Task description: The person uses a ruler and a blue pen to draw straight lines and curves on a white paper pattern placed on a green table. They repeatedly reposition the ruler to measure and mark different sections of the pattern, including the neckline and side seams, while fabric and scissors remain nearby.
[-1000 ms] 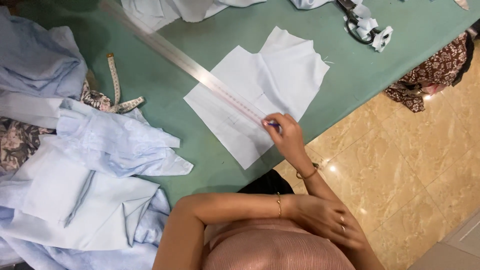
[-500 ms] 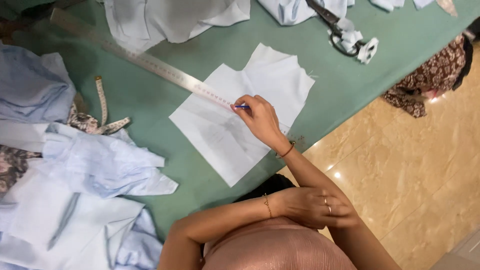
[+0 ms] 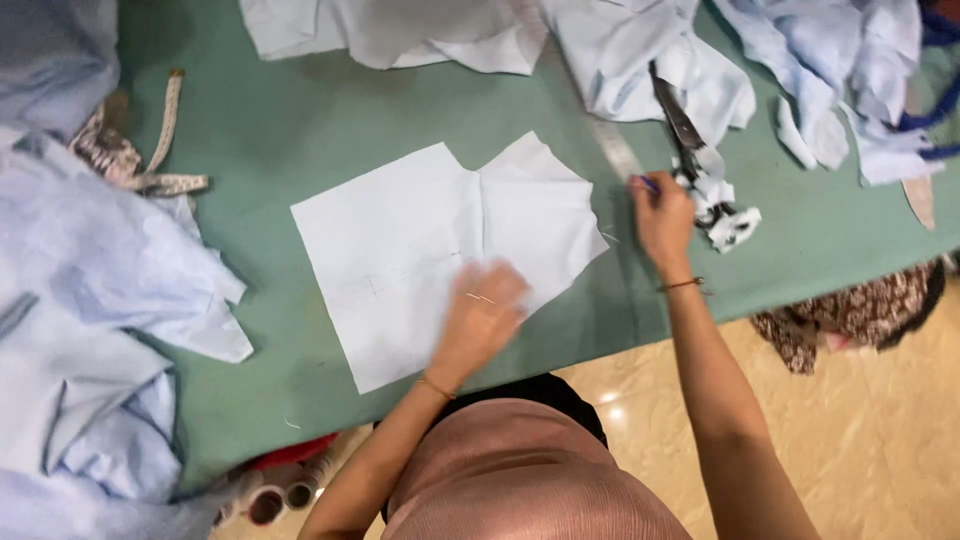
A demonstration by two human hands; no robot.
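2 hands: left hand (image 3: 482, 312) spread flat on white fabric (image 3: 420, 250); right hand (image 3: 662, 215) pinches pen (image 3: 645, 183).

matt white cloth piece (image 3: 430, 250) — glossy metal ruler (image 3: 615, 150)

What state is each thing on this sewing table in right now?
White fabric piece: spread flat, faint lines marked on it.
Left hand: blurred, resting on the fabric piece.
Right hand: closed around a blue pen.
Scissors: lying on the table, handles wrapped in cloth.
Tape measure: loosely unrolled.
Pale blue garments: heaped, crumpled.
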